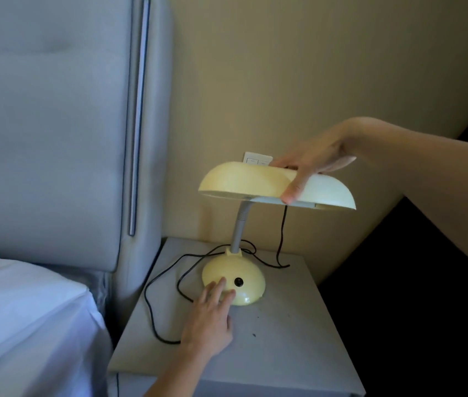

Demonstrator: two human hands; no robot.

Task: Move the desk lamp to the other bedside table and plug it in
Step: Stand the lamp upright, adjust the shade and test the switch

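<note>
A pale yellow desk lamp stands on a grey bedside table (290, 348). Its wide shade (244, 181) sits on a grey flexible neck (240, 227) above a domed base (244, 270) with a black button (238, 281). My right hand (312, 161) grips the shade from above, thumb on its front rim. My left hand (212, 316) lies flat with fingers spread, fingertips touching the front of the base. The black cord (155, 285) loops loosely over the tabletop and one strand rises behind the shade toward a white wall outlet (257, 159). The plug is hidden.
A grey padded headboard (55, 124) and a bed with white sheets (21, 319) stand left of the table. A beige wall is behind it. A dark area fills the space to the right of the table.
</note>
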